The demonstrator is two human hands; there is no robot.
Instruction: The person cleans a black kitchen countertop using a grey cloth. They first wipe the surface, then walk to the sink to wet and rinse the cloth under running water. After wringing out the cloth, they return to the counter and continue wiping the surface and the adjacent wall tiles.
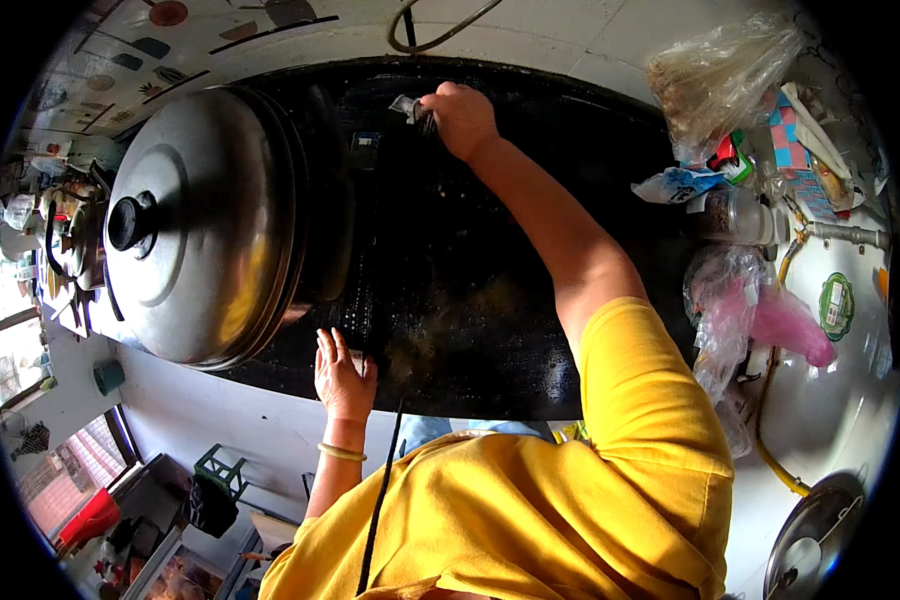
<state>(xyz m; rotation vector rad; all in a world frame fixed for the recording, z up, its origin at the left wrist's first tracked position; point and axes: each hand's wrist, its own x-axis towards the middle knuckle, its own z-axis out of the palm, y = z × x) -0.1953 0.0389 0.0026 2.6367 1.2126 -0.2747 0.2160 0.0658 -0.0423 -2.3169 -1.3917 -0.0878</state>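
My right hand reaches to the far side of a black countertop, its fingers closed on a crumpled whitish cloth or tissue at the surface. My left hand rests at the near edge of the countertop, palm down with fingers extended; a small pale patch shows beside its thumb, and I cannot tell whether it is an object. Left of both hands stands a large metal pot with a domed lid and a black knob. Light specks and smears mark the black surface.
Plastic bags, a clear jar and a pink bag lie along the right side. A yellow hose runs down there. A kettle stands beyond the pot. A dark cord hangs before my shirt.
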